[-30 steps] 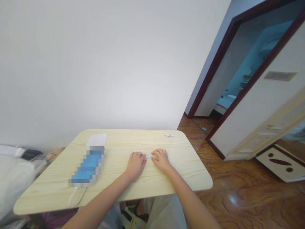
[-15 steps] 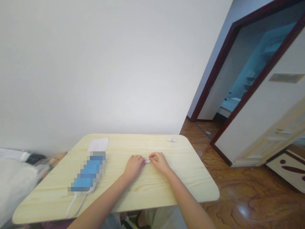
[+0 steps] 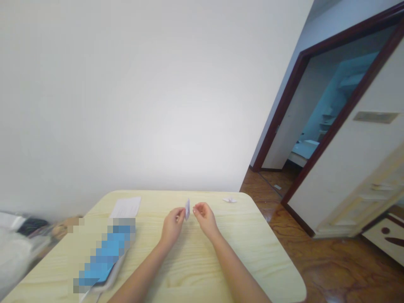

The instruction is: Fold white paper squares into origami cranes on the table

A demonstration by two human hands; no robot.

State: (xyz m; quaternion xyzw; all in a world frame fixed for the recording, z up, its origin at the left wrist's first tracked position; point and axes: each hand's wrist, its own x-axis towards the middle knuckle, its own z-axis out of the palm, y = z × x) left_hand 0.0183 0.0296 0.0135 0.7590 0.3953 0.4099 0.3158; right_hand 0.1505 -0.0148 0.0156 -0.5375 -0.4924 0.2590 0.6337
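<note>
My left hand (image 3: 172, 226) pinches a small folded piece of white paper (image 3: 188, 208) between thumb and fingers. The paper stands nearly upright above the table, narrow edge towards me. Just to its right is my right hand (image 3: 206, 219), its thumb and fingers drawn together and a small gap away from the paper. Whether anything sits between those fingertips is too small to make out. Towards the far right corner of the table lies a small white folded-paper figure (image 3: 230, 200) with pointed ends, apart from both hands.
The pale wooden table (image 3: 252, 252) stands against a white wall. On its left lie a white sheet of paper (image 3: 126, 207) and a pixelated blue-screened device (image 3: 107, 254) with a white cable. A doorway and wooden floor (image 3: 274, 219) are on the right.
The folded paper has gone from low between both hands to upright in my left hand. My right hand has come off it. The view has tilted up slightly.
</note>
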